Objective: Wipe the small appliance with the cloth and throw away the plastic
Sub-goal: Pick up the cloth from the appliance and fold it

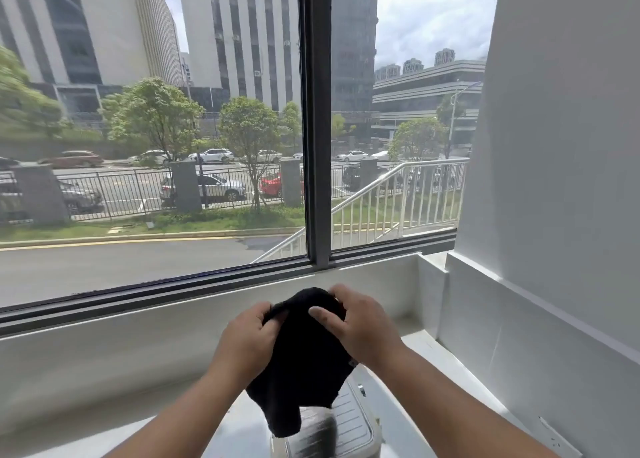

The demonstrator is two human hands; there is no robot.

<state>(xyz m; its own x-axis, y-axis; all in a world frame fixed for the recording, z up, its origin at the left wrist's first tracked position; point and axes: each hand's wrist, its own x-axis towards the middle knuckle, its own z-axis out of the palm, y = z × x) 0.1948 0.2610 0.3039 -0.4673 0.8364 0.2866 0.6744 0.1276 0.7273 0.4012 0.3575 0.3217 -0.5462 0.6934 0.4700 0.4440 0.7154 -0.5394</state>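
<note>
Cloth (304, 353) (black, bunched at the top) is held up in both hands. Left hand (244, 339): fingers curled round the cloth's upper left edge. Right hand (360, 326): fingers hooked over the top, thumb pressed on the near face, so the cloth is pinched. The rest of the cloth is hung below the fingers. Appliance (346, 423) is seen straight below the fingers, grey ribbed lid, partly covered by the cloth's lower end; contact between them cannot be told. Window frame (313, 145) and sill (138, 336) are seen beyond the fingertips, wall (554, 145) right of the right-hand fingers.
</note>
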